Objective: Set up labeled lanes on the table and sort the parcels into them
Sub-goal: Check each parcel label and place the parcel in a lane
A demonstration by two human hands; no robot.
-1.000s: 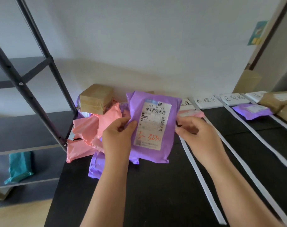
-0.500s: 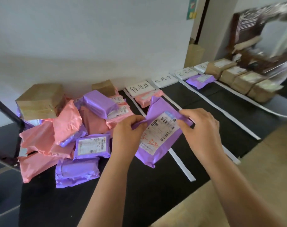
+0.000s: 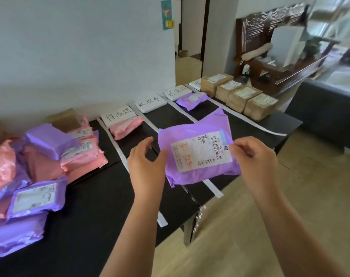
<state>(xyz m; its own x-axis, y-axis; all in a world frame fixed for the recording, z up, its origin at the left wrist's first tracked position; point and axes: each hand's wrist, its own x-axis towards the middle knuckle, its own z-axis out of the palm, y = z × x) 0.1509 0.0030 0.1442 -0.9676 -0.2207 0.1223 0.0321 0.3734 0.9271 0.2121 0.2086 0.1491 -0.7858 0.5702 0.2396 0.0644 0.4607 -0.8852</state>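
Observation:
I hold a purple parcel point(image 3: 198, 154) with a white shipping label above the black table point(image 3: 102, 198). My right hand point(image 3: 254, 158) pinches its right edge. With fingers relaxed, my left hand point(image 3: 146, 162) only touches the parcel's left edge with the thumb. White strips point(image 3: 121, 154) divide the table into lanes headed by handwritten label cards point(image 3: 150, 102). One pink parcel point(image 3: 126, 126) lies in the first lane. A purple parcel point(image 3: 192, 98) lies in the third. Several cardboard boxes point(image 3: 240, 96) fill the far right lane.
A pile of pink and purple parcels point(image 3: 46, 156) with brown boxes covers the table's left end. The table's front edge and right corner border a beige floor point(image 3: 250, 226). A dark carved wooden piece of furniture point(image 3: 270, 56) stands beyond the table.
The view has swung right along the table. The purple parcel moved right over the lanes and turned so its label lies sideways. My left hand's grip has loosened.

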